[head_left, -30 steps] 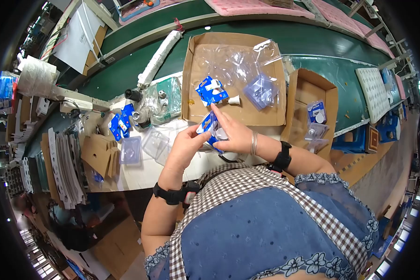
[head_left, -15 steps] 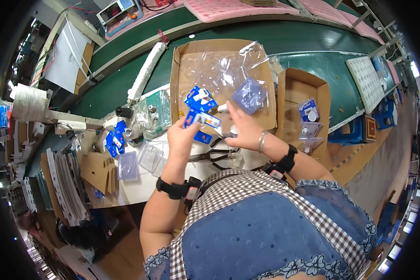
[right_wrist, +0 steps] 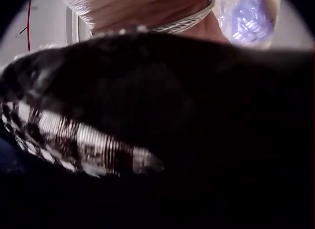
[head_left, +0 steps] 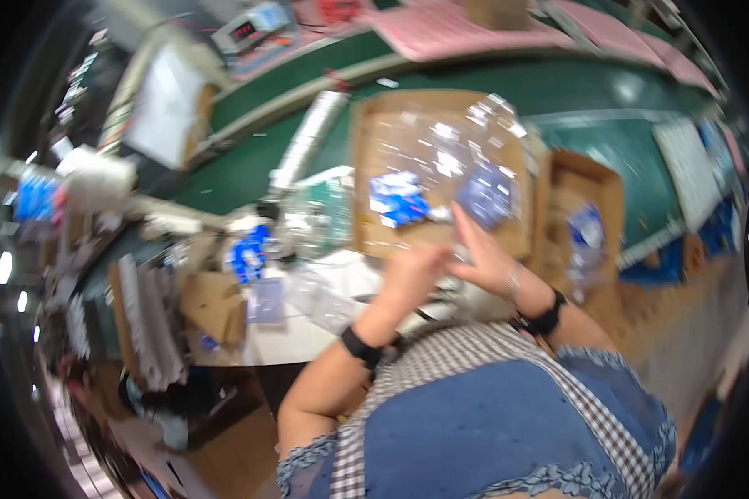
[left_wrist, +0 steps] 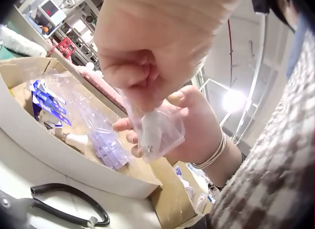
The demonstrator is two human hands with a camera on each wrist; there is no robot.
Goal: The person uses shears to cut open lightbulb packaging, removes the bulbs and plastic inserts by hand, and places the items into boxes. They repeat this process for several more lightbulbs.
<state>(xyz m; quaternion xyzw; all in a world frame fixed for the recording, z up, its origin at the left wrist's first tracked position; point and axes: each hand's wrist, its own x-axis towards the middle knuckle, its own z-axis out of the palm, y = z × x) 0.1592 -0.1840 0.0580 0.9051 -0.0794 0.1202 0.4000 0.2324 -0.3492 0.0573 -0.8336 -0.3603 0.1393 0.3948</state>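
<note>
In the head view, blurred, the left hand [head_left: 412, 276] and right hand [head_left: 489, 264] meet over the front edge of a cardboard box [head_left: 378, 239]. The left hand [left_wrist: 152, 47], fingers curled, pinches a translucent plastic pouch [left_wrist: 165, 135] with something whitish inside, seen in the left wrist view. Behind the pouch is the right hand [left_wrist: 199, 123], its fingers extended and its thumb beside the left fingers; whether it touches the pouch is unclear. Blue printed cards [head_left: 398, 198] and purple-tinted clear plastic [head_left: 487, 195] lie in the box. The right wrist view is mostly dark, showing part of the right hand [right_wrist: 147, 12].
A black curved tool handle [left_wrist: 74, 187] lies on the white surface before the box. A smaller box [head_left: 612, 187] with blue and clear packages stands to the right. Clear trays [head_left: 265, 301], blue packets [head_left: 248, 254] and stacked cardboard [head_left: 212, 305] are at left.
The blue card that the left hand held is no longer visible in the hands, and a translucent pouch is now in the left fingers. Both hands have come closer together.
</note>
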